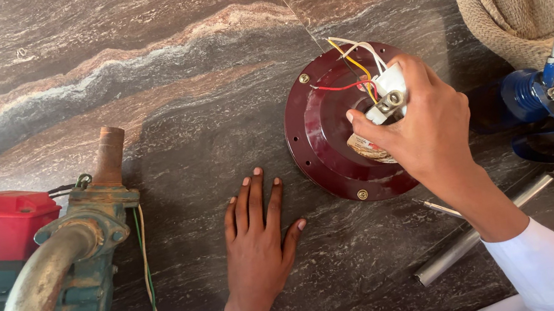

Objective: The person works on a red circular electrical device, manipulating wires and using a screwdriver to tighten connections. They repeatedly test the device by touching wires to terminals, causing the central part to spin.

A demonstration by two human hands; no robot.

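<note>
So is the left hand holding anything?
No, the left hand lies flat and empty on the stone floor, apart from the round maroon cover.

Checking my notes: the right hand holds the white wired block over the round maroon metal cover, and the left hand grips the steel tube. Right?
Not quite. In the head view the left hand lies flat on the stone floor, gripping nothing; the steel tube lies beside the right forearm. The right hand does hold the white wired block over the round maroon metal cover.
</note>
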